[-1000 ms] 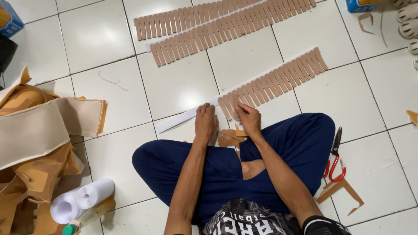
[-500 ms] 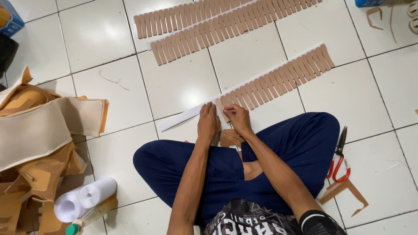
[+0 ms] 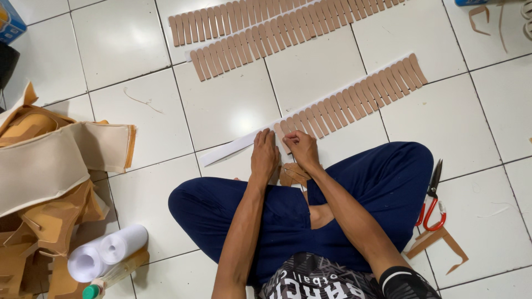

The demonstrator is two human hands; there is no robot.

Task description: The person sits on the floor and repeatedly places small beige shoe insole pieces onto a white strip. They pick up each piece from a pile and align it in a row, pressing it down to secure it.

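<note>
Our left hand (image 3: 264,156) and right hand (image 3: 301,149) have crept closer together, both flat on the white strip (image 3: 230,149), pressing another brown piece (image 3: 281,133) on.

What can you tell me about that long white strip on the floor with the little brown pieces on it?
The white strip looks like paper or tape, long and narrow, lying flat and slanting across the white floor tiles. Small brown tabs, alike in shape, sit side by side along its right part; its left end is bare. The left hand and right hand press on it where the row ends, before crossed legs.
</note>
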